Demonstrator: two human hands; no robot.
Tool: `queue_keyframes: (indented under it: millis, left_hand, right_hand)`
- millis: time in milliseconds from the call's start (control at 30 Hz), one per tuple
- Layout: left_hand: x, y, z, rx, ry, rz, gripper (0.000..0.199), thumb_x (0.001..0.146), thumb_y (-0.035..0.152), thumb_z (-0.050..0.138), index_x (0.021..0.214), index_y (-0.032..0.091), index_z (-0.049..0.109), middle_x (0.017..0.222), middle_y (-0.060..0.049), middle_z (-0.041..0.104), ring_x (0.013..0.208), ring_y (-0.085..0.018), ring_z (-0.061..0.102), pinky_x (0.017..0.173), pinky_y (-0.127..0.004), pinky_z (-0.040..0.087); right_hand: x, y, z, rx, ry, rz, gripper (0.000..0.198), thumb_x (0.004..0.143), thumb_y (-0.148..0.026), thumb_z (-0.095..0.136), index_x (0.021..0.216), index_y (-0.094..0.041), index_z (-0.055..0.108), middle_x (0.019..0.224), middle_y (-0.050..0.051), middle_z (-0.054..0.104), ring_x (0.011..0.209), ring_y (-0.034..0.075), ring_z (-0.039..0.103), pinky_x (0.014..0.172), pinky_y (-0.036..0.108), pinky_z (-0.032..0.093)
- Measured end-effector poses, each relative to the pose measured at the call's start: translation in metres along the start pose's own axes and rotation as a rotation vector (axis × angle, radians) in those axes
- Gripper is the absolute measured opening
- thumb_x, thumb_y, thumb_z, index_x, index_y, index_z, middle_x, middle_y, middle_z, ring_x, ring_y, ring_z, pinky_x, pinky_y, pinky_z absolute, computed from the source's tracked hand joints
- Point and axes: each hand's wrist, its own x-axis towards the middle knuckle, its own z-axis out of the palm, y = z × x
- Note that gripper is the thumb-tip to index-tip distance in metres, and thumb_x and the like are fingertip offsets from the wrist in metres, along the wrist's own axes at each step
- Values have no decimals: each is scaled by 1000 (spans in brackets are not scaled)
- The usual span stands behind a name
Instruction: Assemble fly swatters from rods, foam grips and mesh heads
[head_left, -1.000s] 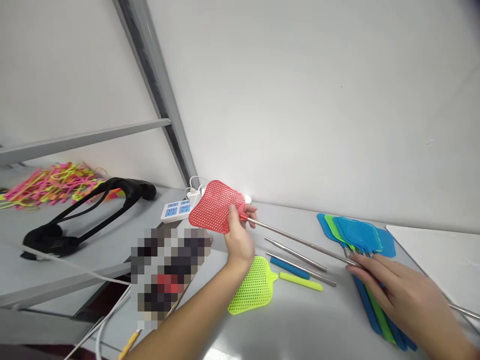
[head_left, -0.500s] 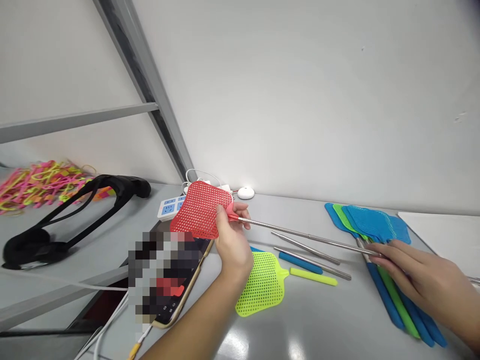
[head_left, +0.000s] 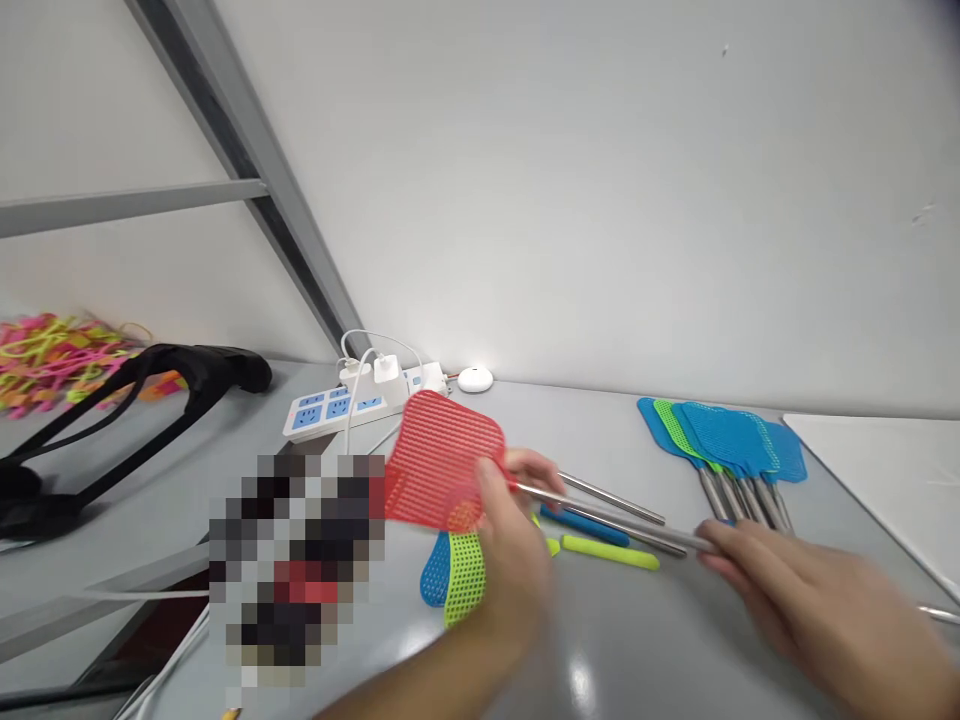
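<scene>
My left hand (head_left: 517, 540) is closed around the neck of a red fly swatter (head_left: 442, 460), its thumb lying against the mesh head. From that neck a thin metal rod runs right to my right hand (head_left: 817, 600), whose fingers pinch its far end; this hand is slightly blurred. Beneath the rod lie loose metal rods (head_left: 611, 497), a blue handle sleeve (head_left: 589, 525) and a yellow-green handle sleeve (head_left: 611, 553). A yellow-green swatter head (head_left: 463, 580) and a blue swatter head (head_left: 435, 572) are partly hidden behind my left hand.
Several finished-looking blue and green fly swatters (head_left: 724, 440) lie fanned at the right, beside a white board (head_left: 885, 480). A power strip (head_left: 315, 415) and a white case (head_left: 475, 379) sit by the wall. Black headgear (head_left: 195, 390) and colourful cords (head_left: 60, 365) are left.
My hands have come closer together, and the stretch of rod between them looks shorter. The red swatter head has shifted right and down, and the view has moved slightly.
</scene>
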Motion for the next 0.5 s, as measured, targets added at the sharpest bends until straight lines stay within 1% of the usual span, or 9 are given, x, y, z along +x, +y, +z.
queue_keyframes:
  millis: [33, 67, 167, 267, 367, 433, 500]
  left_hand:
    - [-11, -2, 4, -15, -88, -54, 58, 98, 56, 27, 67, 20, 60, 59, -4, 60, 55, -17, 54, 55, -29, 44]
    - [-20, -4, 7, -29, -118, -66, 59, 97, 59, 27, 67, 20, 60, 60, -4, 60, 53, -17, 53, 55, -30, 44]
    - [-29, -7, 10, -4, -114, -59, 56, 96, 59, 30, 67, 21, 59, 64, -4, 62, 58, -17, 54, 59, -30, 44]
    - [-21, -9, 6, 53, -124, -107, 55, 98, 57, 27, 71, 22, 60, 70, -3, 64, 59, -16, 53, 63, -30, 44]
    - [-10, -10, 2, 146, -116, -134, 56, 97, 59, 30, 73, 21, 63, 70, -3, 63, 59, -15, 52, 64, -28, 42]
    - [-3, -9, 0, 168, -75, -126, 56, 96, 60, 32, 72, 21, 64, 69, -3, 62, 57, -14, 51, 63, -28, 42]
    - [7, -5, -2, 134, -27, -95, 56, 95, 59, 34, 70, 20, 64, 67, -3, 62, 55, -14, 50, 61, -28, 42]
  right_hand:
    - [3, -7, -1, 20, -1, 0, 24, 101, -32, 42, 106, -19, 61, 86, 4, 73, 65, 17, 68, 55, 29, 44]
    - [5, -14, -3, 29, 4, 2, 23, 101, -31, 42, 106, -19, 61, 84, 3, 72, 64, 17, 68, 53, 29, 43]
    - [12, -24, -8, 5, 25, 36, 23, 101, -32, 42, 104, -18, 60, 79, 3, 71, 57, 16, 66, 48, 29, 39]
    - [16, -24, -11, -11, 24, 74, 26, 100, -37, 42, 105, -19, 61, 79, 3, 71, 57, 17, 66, 48, 30, 40]
    - [18, -18, -9, 50, 19, 82, 25, 100, -37, 43, 105, -21, 61, 81, 3, 71, 58, 16, 66, 51, 28, 43]
    - [18, -14, -6, 95, 7, 75, 24, 100, -35, 44, 108, -21, 61, 83, 4, 71, 61, 16, 67, 55, 27, 46]
    - [16, -10, -3, 121, -6, 72, 23, 100, -33, 45, 110, -20, 62, 82, 4, 70, 64, 16, 67, 58, 27, 47]
